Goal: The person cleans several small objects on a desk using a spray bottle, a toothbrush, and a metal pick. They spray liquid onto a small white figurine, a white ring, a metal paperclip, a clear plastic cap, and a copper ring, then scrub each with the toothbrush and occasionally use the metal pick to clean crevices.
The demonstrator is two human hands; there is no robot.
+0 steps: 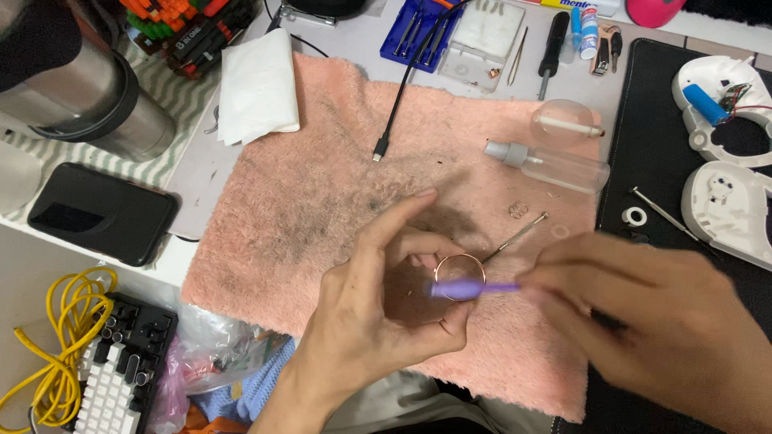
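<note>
here, above a stained pink towel (305, 201), the left hand (378, 313) pinches a thin gold ring (459, 276) while the right hand (659, 321) grips a purple brush (470, 288) against it.

Towel (305, 201) mid-table — phone (100, 213) to its left, spray bottle (555, 165) on its far right corner.

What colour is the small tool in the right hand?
Purple. The tool in the right hand touches the ring held by the left hand; head view.
</note>
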